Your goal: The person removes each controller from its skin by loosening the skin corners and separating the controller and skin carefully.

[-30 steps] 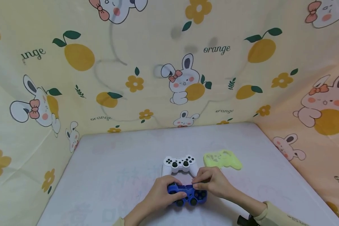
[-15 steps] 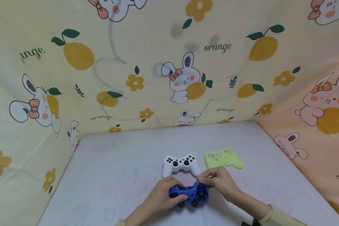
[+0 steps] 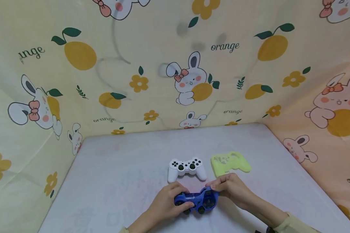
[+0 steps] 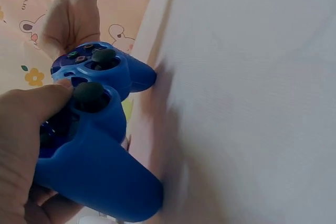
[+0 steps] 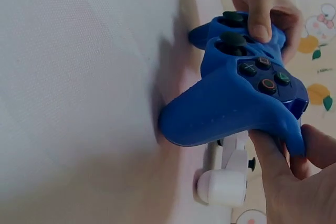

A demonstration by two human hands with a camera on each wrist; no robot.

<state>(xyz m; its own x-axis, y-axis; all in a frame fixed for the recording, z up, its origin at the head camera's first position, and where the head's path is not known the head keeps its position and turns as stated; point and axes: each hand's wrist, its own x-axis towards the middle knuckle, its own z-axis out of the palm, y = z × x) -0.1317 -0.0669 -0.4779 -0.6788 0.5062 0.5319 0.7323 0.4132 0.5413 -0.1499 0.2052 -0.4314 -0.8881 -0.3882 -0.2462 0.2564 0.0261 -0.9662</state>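
A blue game controller (image 3: pixel 193 196) in a blue silicone cover (image 5: pixel 210 111) is between both hands near the table's front. My left hand (image 3: pixel 166 200) grips its left end, thumb across the face beside a thumbstick. At the far right corner my right hand (image 3: pixel 231 191) pinches the cover's edge between thumb and fingers. In the right wrist view that edge is stretched away from the controller's shoulder, and the dark blue shell with its buttons (image 5: pixel 268 85) shows. The cover's handle ends hang close to the tabletop; contact is unclear.
A white game controller (image 3: pixel 186 169) lies just beyond the hands. Right of it lies a flat yellow-green silicone cover (image 3: pixel 221 166) with cut-outs. The white table (image 3: pixel 119 168) is walled by patterned cloth (image 3: pixel 151 48) at the back and sides.
My right hand has shifted right along the blue controller's far edge and now pulls the cover's corner outward. My left hand keeps its grip. The white controller and yellow-green cover stay put.
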